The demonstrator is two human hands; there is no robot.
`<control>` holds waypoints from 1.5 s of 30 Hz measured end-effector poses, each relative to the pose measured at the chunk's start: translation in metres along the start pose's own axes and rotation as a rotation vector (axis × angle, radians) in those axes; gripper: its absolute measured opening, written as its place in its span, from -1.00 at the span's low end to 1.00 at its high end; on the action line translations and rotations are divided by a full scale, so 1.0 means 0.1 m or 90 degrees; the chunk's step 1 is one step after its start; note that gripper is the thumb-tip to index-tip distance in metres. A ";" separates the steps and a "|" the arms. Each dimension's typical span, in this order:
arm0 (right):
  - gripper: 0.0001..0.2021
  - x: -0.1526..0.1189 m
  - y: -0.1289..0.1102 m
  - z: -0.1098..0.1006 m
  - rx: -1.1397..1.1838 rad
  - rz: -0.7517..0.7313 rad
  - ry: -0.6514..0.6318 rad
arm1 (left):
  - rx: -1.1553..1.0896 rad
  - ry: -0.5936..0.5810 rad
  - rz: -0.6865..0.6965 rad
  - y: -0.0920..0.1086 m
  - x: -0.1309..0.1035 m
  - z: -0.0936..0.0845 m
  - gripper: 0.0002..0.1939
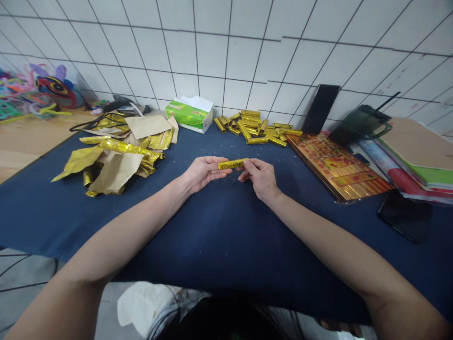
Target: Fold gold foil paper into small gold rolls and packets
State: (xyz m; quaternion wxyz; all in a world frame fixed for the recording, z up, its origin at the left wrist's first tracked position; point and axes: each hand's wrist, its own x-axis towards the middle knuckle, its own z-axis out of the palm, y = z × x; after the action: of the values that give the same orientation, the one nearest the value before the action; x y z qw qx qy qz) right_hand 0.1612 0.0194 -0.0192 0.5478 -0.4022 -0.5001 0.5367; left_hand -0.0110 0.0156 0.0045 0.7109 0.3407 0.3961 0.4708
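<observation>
A short gold paper roll (231,164) lies level between my two hands, just above the dark blue cloth (226,226). At its left end, my left hand (206,173) holds it with the fingers underneath. The thumb and fingers of my right hand (261,177) pinch its right end. Behind my hands, several similar gold rolls (253,126) lie in a loose pile by the tiled wall. Crumpled gold and tan paper sheets (118,163) are heaped to the left of my left hand.
A green tissue pack (189,113) stands near the wall. On the right are a flat pack of gold and red paper (339,165), a dark upright phone (321,108), a dark pitcher (361,123), a black phone (405,215) and stacked papers (421,151). Colourful craft pieces (31,94) lie far left.
</observation>
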 end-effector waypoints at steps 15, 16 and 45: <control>-0.78 0.02 0.00 -0.01 -0.002 0.005 0.029 | 0.031 -0.011 0.102 -0.02 0.00 0.03 -0.76; -0.77 0.02 0.00 -0.01 -0.003 0.006 0.029 | 0.040 0.002 0.106 -0.03 -0.01 0.04 -0.76; -0.83 0.03 -0.02 -0.02 0.058 0.018 0.036 | 0.015 0.093 0.150 -0.11 0.02 0.07 -0.87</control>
State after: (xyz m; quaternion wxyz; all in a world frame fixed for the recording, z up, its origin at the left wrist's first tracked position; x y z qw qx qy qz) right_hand 0.1628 0.0222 -0.0171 0.5721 -0.3987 -0.4536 0.5550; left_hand 0.0002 0.0131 -0.0026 0.6157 0.3582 0.4098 0.5698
